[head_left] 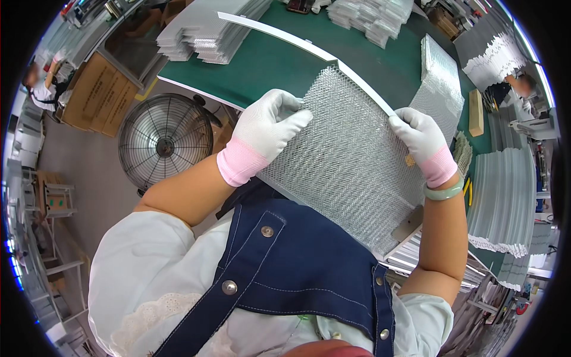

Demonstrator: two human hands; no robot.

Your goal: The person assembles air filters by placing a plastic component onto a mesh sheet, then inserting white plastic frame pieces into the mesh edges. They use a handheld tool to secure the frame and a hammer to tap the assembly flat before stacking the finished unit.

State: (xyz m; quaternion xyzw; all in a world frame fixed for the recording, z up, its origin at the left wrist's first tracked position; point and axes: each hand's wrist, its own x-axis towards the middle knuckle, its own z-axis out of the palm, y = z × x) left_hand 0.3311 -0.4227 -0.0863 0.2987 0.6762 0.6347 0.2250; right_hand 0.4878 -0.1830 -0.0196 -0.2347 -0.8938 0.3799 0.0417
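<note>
A silver metal mesh panel [351,154] lies tilted in front of my body, its near edge against my navy apron. My left hand [267,125], in a white glove with a pink cuff, is closed at the panel's left edge, thumb and fingers pinched there. A long white frame strip [363,86] runs along the panel's far edge, and its left part sticks out past the corner above the table. My right hand [419,134], gloved the same way, grips the strip's right end at the panel's far right corner. My right fingertips are partly hidden.
The green table [267,71] carries stacks of mesh sheets at the back left [220,35], the back [372,18] and the right [437,83]. A wooden block [476,113] stands further right, near pale strips [502,196]. A round floor fan [165,146] and cardboard boxes [98,95] are at left.
</note>
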